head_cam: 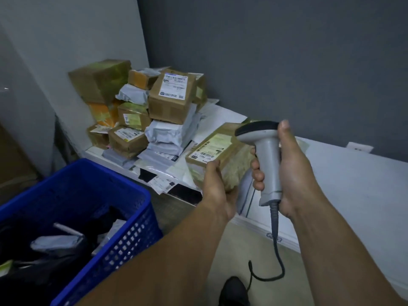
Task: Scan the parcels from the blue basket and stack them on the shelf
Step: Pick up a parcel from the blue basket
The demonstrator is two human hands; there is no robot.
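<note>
The brown parcel (pixel 212 146) is in the air to the right of the blue basket (pixel 136 235). Its label faces up and its long axis runs away and rightward. The left hand (pixel 218 191) grips its near end, thumb on the top edge, other fingers hidden beneath. The scanner (pixel 267 164) is just right of the label, head pointing over it, with the right hand (pixel 293 173) curled around the handle. Grey and black bags lie inside the basket. Beyond it, stacked parcels (pixel 172 96) stand on the white shelf (pixel 353 184).
</note>
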